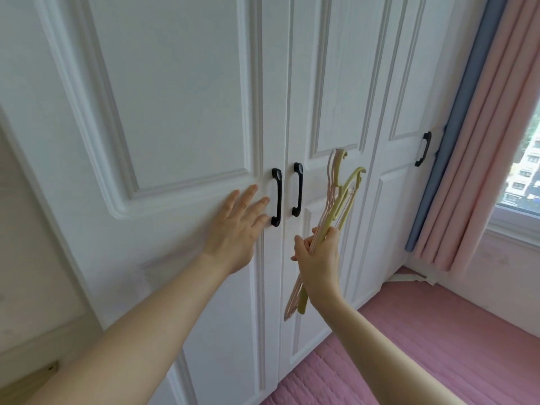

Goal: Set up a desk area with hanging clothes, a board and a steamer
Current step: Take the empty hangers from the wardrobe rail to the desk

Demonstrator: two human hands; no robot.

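Observation:
A white wardrobe with panelled doors (pixel 181 106) fills the view, its doors closed. My left hand (pixel 236 229) is open with fingers spread, flat against the left door, fingertips just left of a black handle (pixel 277 197). My right hand (pixel 317 258) is shut on a bunch of plastic clothes hangers (pixel 340 200), yellow-green and pale pink, held upright with their hooks pointing up in front of the middle door. No clothes, board or steamer show.
A second black handle (pixel 297 189) sits on the middle door, a third (pixel 423 149) on the far right door. Pink and blue curtains (pixel 473 159) hang beside a window (pixel 523 173) at right. A pink quilted surface (pixel 415 355) lies below at lower right.

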